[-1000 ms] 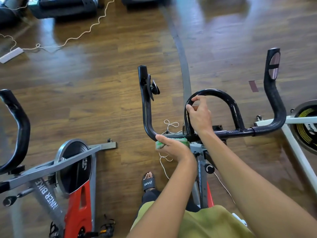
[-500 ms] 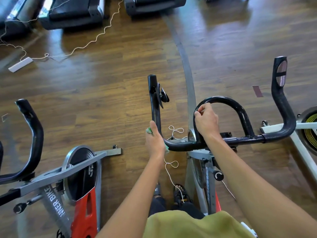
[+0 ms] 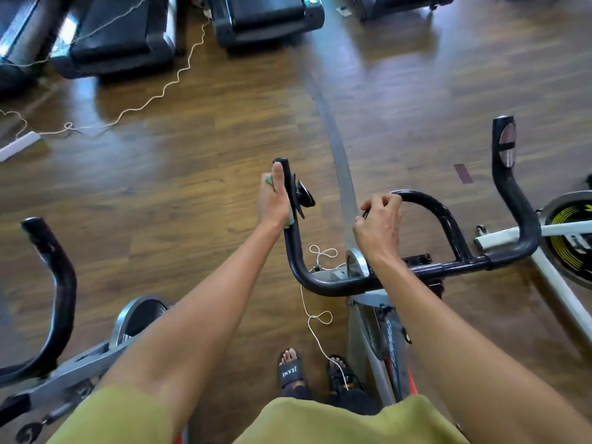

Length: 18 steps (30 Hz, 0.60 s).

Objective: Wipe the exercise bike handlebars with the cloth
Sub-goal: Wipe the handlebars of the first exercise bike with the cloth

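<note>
Clasping the left horn of the handlebars [image 3: 320,285] near its tip, our left grip [image 3: 274,203] is clamped round the black tube with the green cloth [image 3: 267,180] pressed between palm and bar, thumb pointing to 12 o'clock. At 3 o'clock from it, our right grip [image 3: 379,225] is curled tight on the inner loop. A second bike [image 3: 62,283] stands at 8 o'clock and treadmills [image 3: 266,17] at 12 o'clock on the wooden floor [image 3: 192,187].
</note>
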Available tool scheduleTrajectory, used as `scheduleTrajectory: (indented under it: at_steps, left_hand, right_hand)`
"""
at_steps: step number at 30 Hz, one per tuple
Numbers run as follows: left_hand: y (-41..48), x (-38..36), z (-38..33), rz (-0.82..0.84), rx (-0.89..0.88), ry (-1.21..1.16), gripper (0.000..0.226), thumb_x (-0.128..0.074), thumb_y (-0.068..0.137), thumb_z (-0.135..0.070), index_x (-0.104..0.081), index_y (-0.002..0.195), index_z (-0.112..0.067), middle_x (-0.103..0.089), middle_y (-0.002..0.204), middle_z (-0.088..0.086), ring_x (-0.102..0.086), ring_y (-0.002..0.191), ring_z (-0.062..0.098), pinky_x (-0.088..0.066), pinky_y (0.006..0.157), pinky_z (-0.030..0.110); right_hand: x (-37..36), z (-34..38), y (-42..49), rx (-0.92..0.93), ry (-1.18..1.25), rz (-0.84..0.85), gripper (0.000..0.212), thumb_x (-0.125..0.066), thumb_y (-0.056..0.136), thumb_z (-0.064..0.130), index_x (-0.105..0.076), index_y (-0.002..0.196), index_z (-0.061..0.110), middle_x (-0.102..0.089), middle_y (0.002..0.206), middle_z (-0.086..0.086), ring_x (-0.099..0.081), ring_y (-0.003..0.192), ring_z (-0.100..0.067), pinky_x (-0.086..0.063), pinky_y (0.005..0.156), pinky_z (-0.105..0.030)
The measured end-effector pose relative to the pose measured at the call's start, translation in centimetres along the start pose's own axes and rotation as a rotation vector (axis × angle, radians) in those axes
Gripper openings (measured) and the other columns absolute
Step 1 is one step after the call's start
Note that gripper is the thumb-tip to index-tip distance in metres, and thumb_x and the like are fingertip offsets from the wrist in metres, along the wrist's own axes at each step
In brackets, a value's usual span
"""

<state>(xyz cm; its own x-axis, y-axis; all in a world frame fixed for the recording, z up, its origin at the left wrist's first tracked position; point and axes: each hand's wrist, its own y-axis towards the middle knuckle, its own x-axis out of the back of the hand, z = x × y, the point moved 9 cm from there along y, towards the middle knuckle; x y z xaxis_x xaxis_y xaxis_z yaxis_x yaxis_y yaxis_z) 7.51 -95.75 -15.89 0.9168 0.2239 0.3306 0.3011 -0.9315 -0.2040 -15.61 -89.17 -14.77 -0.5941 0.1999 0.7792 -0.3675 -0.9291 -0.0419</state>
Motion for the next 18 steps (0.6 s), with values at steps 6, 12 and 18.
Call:
scheduleTrajectory:
  at_steps: [6, 12, 18]
  left_hand:
    - [1.5, 0.5, -4.3, -0.034, -0.119, 0.026, 0.048, -0.032, 0.095, -0.064, -0.041, 0.091, -0.016, -0.052, 0.071, -0.007, -0.054, 0.064, 0.014, -0.045, 0.068, 0.033]
    - [-2.1, 0.1, 1.1, -0.01, -0.074, 0.005, 0.043, -0.038, 0.098, -0.055, -0.045, 0.095, -0.013, -0.052, 0.078, -0.007, -0.053, 0.068, 0.012, -0.047, 0.074, 0.039]
    - [-3.9, 4.7, 0.7, -0.12, -0.018, -0.228, 0.049, -0.051, 0.09, -0.067, -0.048, 0.095, -0.018, -0.051, 0.075, 0.001, -0.049, 0.064, 0.017, -0.046, 0.06, 0.039]
  right_hand:
    - [0.0, 0.1, -0.3, 0.012, 0.03, -0.028, 0.012, -0.063, 0.092, 0.007, -0.055, 0.096, 0.014, -0.038, 0.121, -0.007, -0.043, 0.111, -0.023, -0.042, 0.081, -0.027]
    - [0.8, 0.4, -1.2, -0.038, -0.069, -0.124, 0.022, -0.068, 0.088, 0.016, -0.059, 0.108, 0.02, -0.042, 0.125, -0.006, -0.043, 0.119, -0.028, -0.036, 0.1, -0.044]
    - [-0.4, 4.6, -4.6, 0.075, 0.413, -0.016, 0.013, -0.065, 0.093, 0.018, -0.061, 0.103, 0.025, -0.053, 0.114, 0.003, -0.051, 0.106, -0.012, -0.045, 0.097, -0.03]
